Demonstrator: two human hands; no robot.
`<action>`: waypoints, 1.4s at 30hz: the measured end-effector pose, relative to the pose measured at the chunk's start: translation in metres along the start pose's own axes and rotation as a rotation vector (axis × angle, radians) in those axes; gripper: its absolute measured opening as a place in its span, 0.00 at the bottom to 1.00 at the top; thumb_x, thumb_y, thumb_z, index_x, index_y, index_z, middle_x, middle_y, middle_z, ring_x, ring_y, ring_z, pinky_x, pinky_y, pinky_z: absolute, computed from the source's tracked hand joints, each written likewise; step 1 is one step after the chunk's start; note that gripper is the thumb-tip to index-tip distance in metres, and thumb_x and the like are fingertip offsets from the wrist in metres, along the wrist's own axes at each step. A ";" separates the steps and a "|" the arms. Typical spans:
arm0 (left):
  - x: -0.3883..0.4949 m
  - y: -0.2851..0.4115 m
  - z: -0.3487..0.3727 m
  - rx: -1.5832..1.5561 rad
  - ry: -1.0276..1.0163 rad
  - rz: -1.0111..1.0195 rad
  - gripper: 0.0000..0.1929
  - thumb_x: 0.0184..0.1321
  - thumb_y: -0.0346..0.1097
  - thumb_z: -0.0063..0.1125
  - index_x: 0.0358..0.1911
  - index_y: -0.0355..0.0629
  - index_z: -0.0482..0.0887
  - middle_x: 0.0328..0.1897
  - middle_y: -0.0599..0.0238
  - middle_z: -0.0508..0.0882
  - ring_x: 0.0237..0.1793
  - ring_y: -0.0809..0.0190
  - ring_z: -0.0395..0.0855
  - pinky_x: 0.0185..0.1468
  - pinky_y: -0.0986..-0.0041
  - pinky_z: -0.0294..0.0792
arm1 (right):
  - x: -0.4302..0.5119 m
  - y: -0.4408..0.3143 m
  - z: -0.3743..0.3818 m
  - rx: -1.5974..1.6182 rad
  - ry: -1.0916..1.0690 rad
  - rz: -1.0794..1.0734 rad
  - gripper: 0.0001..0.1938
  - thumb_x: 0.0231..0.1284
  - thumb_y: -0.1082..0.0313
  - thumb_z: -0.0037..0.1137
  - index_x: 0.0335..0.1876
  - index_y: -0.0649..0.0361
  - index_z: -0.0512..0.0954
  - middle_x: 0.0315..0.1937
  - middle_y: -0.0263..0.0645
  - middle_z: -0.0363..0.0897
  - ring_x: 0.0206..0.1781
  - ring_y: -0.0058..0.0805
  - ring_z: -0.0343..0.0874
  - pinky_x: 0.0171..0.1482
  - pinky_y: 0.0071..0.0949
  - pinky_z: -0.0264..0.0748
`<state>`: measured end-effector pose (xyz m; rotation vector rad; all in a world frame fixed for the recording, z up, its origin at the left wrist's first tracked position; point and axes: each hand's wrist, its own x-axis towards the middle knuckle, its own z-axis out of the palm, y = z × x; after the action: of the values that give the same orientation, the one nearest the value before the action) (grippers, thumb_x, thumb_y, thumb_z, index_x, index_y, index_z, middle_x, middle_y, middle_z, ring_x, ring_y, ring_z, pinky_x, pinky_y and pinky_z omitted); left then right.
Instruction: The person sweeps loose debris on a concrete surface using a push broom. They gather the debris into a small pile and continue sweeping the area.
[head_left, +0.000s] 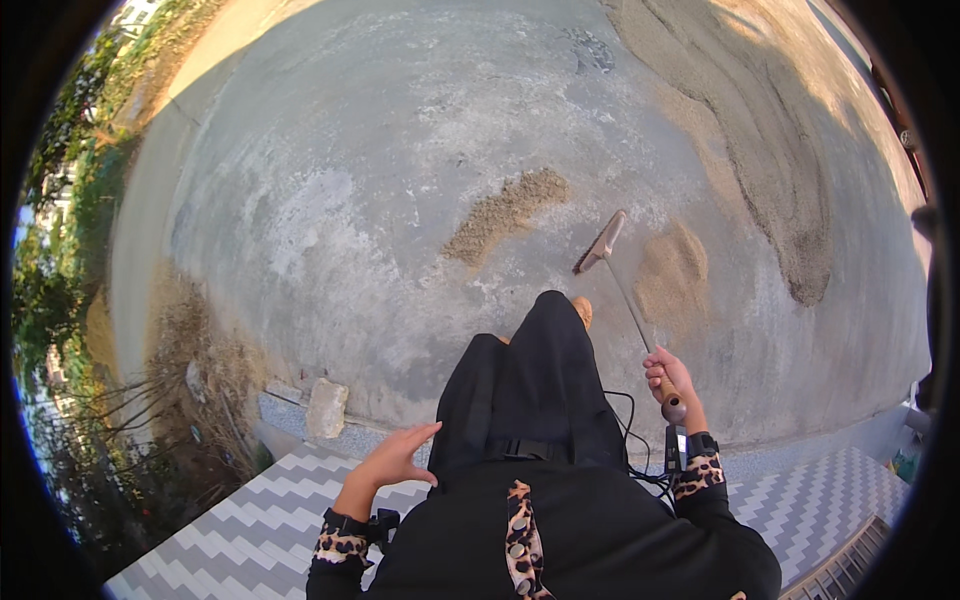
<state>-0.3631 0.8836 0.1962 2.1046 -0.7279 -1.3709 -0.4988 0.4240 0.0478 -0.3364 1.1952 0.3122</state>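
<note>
My right hand (670, 373) is closed around the handle of a long-handled broom (604, 244), near its rounded brown end. The broom reaches forward over the concrete, its pale head turned at a slant with dark bristles along the lower edge. It lies between a clumpy ridge of sand (510, 210) on its left and a thin, smooth patch of sand (675, 270) on its right. Whether the bristles touch the concrete, I cannot tell. Beside my left thigh, my left hand (397, 454) is empty, thumb and fingers apart.
A long sand pile (765, 150) stretches along the right on the concrete ground (360, 225). At the left, a stone block (327, 407) sits by the edge of the patterned paving (292, 495). Dry brush (202, 360) borders it. Black cables (634, 442) hang near my right wrist.
</note>
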 end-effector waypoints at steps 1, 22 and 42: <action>-0.006 -0.003 0.003 -0.030 0.019 -0.007 0.48 0.29 0.42 0.74 0.60 0.43 0.62 0.59 0.54 0.69 0.57 0.48 0.66 0.59 0.65 0.61 | 0.003 0.000 0.017 -0.018 -0.013 0.025 0.28 0.54 0.75 0.44 0.61 0.54 0.50 0.22 0.31 0.64 0.15 0.11 0.59 0.14 0.12 0.59; -0.025 -0.047 -0.082 0.039 0.017 -0.102 0.47 0.27 0.35 0.73 0.60 0.43 0.62 0.59 0.51 0.69 0.58 0.47 0.66 0.58 0.64 0.62 | 0.165 0.008 0.219 0.209 -0.288 0.224 0.07 0.56 0.71 0.46 0.25 0.62 0.65 0.17 0.27 0.63 0.14 0.09 0.62 0.14 0.10 0.62; -0.015 -0.164 -0.250 0.297 -0.388 0.129 0.49 0.29 0.45 0.73 0.62 0.45 0.60 0.61 0.54 0.66 0.60 0.49 0.64 0.61 0.62 0.58 | 0.039 0.181 0.229 0.488 -0.147 -0.106 0.08 0.60 0.70 0.42 0.27 0.62 0.62 0.17 0.26 0.61 0.11 0.08 0.56 0.11 0.09 0.55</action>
<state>-0.1110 1.0450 0.1829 1.9778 -1.2705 -1.7056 -0.3655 0.6859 0.0706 0.0481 1.0642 -0.0513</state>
